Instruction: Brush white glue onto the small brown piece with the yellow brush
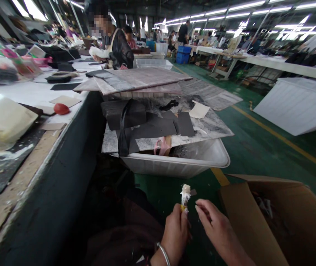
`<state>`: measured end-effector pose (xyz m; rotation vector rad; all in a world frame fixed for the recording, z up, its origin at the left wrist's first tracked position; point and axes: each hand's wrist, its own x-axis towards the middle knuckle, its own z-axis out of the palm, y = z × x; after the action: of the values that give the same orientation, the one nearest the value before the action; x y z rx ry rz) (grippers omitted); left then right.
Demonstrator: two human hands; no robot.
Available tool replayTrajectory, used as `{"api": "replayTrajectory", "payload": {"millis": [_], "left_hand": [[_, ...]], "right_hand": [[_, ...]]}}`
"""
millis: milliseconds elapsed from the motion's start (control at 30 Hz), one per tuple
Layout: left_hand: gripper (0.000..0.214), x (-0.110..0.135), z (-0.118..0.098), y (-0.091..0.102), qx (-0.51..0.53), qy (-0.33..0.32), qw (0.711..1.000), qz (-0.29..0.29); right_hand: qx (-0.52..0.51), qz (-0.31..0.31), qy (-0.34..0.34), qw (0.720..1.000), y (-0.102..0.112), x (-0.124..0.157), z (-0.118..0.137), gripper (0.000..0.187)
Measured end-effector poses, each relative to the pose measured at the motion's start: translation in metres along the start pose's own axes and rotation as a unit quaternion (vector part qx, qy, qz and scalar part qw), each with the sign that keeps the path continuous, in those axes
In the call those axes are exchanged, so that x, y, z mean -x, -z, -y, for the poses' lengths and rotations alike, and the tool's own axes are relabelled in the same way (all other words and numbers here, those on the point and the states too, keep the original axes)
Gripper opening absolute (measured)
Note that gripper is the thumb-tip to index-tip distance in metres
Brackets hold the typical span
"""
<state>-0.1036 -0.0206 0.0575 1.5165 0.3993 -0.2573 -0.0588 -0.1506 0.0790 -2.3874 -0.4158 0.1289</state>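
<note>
My left hand (175,228), with a silver bangle at the wrist, is closed around a small brush (185,195) held upright. The frayed tip of the brush is caked in white, and a bit of yellow shows just above my fingers. To its right is my right hand (216,223), apart from the brush. Its thumb and index finger are bent towards each other with a slight gap between the tips, and I see nothing in them. The other fingers are partly hidden.
Ahead, a white plastic tub (171,164) carries a stained board (213,127) with dark grey sheets (158,125). A cardboard box (246,214) stands at right. Along the left runs a worktable (72,129) with a red oval object (61,108). A co-worker (120,46) stands beyond.
</note>
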Motion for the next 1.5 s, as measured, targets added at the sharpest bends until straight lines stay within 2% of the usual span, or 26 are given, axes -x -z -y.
{"api": "replayTrajectory", "payload": {"millis": [67,133,233,333,433,633,833,967,1200,1367,1500], "left_hand": [[0.022,0.003,-0.003,0.0,-0.027,-0.015,1.0,0.0],[0.021,0.006,-0.007,0.001,-0.064,-0.043,0.997,-0.006],[0.023,0.009,-0.012,0.003,-0.114,-0.064,0.991,-0.006],[0.024,0.011,-0.014,0.004,-0.129,-0.053,0.99,0.006],[0.024,0.012,-0.013,0.003,-0.144,-0.041,0.989,0.011],[0.024,0.009,-0.01,0.002,-0.225,0.001,0.974,0.017],[0.024,-0.002,0.002,-0.004,-0.266,0.048,0.963,0.019],[0.025,-0.009,0.012,-0.008,-0.289,0.085,0.953,0.027],[0.025,-0.018,0.027,-0.007,-0.313,0.12,0.942,0.024],[0.023,-0.02,0.037,0.004,-0.311,0.127,0.942,0.001],[0.025,-0.016,0.035,0.012,-0.293,0.097,0.951,-0.012]], "right_hand": [[0.034,-0.042,0.062,0.997,-0.002,-0.005,-0.001,0.024],[0.064,-0.056,0.104,0.991,-0.006,-0.008,0.0,0.022],[0.101,-0.074,0.13,0.984,-0.01,-0.01,0.0,0.02],[0.142,-0.089,0.161,0.973,-0.01,-0.011,0.0,0.021],[0.193,-0.073,0.18,0.962,-0.01,-0.013,0.001,0.022],[0.263,-0.002,0.13,0.956,-0.014,-0.021,0.001,0.019],[0.218,0.062,0.014,0.974,-0.028,-0.023,-0.016,0.018],[0.179,0.104,-0.063,0.976,-0.041,-0.018,-0.031,0.017],[0.056,0.096,-0.15,0.982,-0.068,-0.013,-0.037,0.019],[0.013,0.077,-0.157,0.985,-0.092,-0.017,-0.033,0.019],[-0.028,0.076,-0.14,0.987,-0.088,-0.02,-0.027,0.022]]}}
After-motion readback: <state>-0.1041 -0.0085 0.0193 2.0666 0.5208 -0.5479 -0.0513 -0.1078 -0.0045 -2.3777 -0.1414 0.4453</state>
